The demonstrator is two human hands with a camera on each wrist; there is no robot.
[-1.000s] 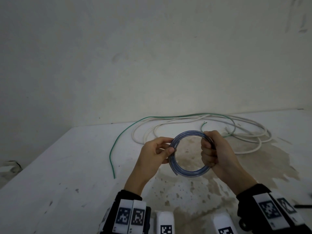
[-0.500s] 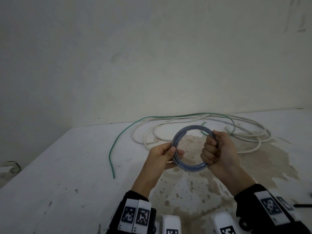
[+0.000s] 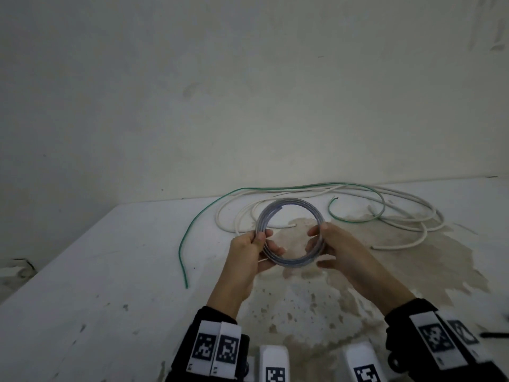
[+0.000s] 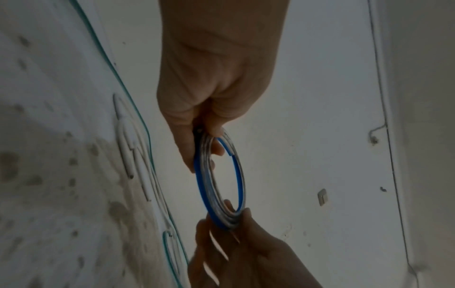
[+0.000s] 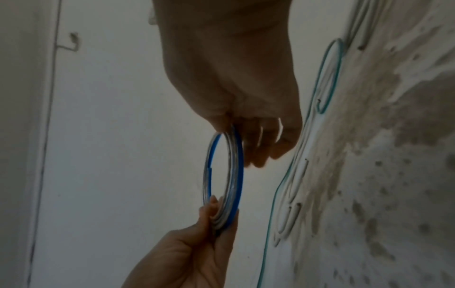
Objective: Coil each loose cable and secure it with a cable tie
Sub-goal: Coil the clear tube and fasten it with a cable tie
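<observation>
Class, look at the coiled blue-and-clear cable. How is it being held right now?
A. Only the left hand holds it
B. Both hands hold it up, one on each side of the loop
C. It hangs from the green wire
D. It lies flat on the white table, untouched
B: the coiled blue-and-clear cable is off the white table, with the left hand pinching one side and the right hand the opposite side.

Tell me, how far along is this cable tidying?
Done: the blue-striped clear cable is wound into a ring. In hand: left hand and right hand hold it up, no tie visible on it. Left: green wire and white cables lie loose on the table.
</observation>
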